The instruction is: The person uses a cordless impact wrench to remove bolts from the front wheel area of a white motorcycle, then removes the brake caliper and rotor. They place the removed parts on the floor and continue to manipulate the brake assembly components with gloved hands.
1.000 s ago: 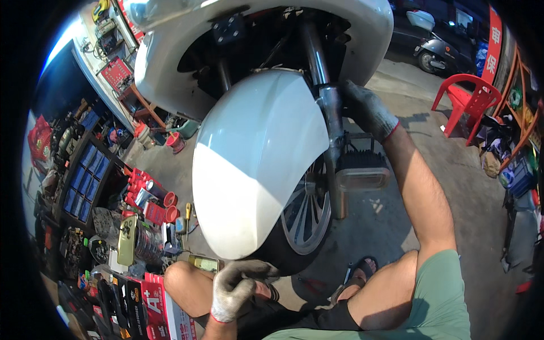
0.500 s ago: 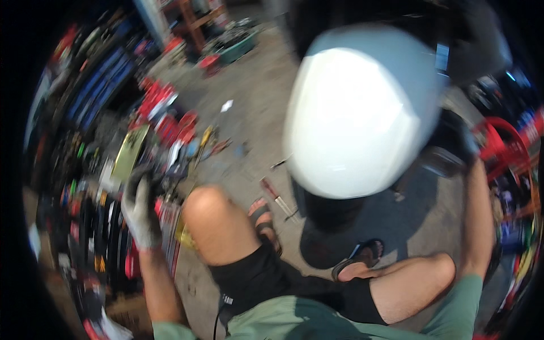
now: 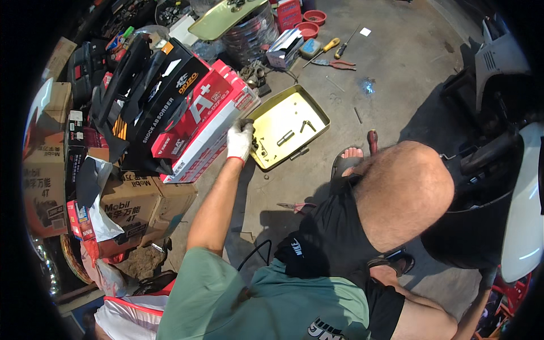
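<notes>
My left hand (image 3: 240,140), in a white glove with dark fingertips, is at the left rim of a shallow yellow tray (image 3: 297,99). Its fingers are curled over the edge beside small dark parts, and what they grip, if anything, is hidden. Inside the tray lie a dark cylindrical piece (image 3: 285,137), an angled dark piece (image 3: 307,126) and several small screws. At the lower right, my right hand (image 3: 487,277) shows only as a dark gloved patch against the lower end of a white rounded body panel (image 3: 522,209). The fingers there cannot be made out.
Red-and-white boxes (image 3: 209,113) and brown cartons (image 3: 133,207) stack up at left. Red-handled pliers (image 3: 334,64), a yellow-handled screwdriver (image 3: 330,44) and a red-handled screwdriver (image 3: 372,141) lie on the floor. Another pair of pliers (image 3: 297,207) lies near my leg.
My view has swung left and down, so the white panel now sits at the right edge. My left hand has moved from beside the boxes to the yellow tray's rim.
</notes>
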The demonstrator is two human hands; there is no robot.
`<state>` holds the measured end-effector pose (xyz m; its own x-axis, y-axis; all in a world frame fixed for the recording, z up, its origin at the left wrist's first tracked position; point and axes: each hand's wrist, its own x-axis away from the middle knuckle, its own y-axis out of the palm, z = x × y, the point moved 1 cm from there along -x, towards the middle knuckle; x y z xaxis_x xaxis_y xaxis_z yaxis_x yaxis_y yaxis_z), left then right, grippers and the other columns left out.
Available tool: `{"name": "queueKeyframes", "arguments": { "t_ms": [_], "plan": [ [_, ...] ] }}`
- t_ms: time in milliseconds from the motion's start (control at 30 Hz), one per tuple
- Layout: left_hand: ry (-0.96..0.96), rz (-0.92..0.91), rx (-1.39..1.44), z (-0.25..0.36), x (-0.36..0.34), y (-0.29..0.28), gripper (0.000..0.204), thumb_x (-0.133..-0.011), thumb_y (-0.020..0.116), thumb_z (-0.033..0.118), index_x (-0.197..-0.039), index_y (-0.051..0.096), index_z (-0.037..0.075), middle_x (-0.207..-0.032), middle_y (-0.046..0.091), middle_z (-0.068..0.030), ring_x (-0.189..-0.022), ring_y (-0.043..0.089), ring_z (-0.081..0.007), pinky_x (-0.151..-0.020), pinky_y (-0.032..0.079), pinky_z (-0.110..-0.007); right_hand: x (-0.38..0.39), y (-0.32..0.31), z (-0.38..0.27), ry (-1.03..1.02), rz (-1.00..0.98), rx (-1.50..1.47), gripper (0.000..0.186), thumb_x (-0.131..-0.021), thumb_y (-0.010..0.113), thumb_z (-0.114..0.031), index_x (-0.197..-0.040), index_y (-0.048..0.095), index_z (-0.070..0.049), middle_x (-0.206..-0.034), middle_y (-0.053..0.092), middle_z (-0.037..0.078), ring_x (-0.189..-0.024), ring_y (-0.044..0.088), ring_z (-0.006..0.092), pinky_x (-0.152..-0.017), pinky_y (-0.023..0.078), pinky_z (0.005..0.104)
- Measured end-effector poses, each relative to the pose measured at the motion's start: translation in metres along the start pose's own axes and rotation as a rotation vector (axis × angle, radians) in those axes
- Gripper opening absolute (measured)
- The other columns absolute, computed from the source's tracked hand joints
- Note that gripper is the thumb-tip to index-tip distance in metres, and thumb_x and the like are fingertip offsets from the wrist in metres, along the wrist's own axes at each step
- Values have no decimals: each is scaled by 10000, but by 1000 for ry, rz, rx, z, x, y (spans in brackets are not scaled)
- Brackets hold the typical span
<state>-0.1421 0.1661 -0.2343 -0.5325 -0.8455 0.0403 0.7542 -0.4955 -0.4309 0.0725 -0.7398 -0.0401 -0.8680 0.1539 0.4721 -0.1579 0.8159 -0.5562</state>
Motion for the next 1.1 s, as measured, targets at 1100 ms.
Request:
{"name": "queueKeyframes", "arguments": {
  "t_ms": [1100],
  "plan": [
    [-13, -152, -6, 0, 3, 185, 240, -973, 668, 215, -1099, 652, 10, -980, 723, -165, -823, 702, -314, -805, 564, -414, 10, -3, 51, 282, -60, 413, 497, -942, 616, -523, -1207, 675, -107, -1063, 724, 90, -908, 690, 211, -749, 537, 390]
  ]
}}
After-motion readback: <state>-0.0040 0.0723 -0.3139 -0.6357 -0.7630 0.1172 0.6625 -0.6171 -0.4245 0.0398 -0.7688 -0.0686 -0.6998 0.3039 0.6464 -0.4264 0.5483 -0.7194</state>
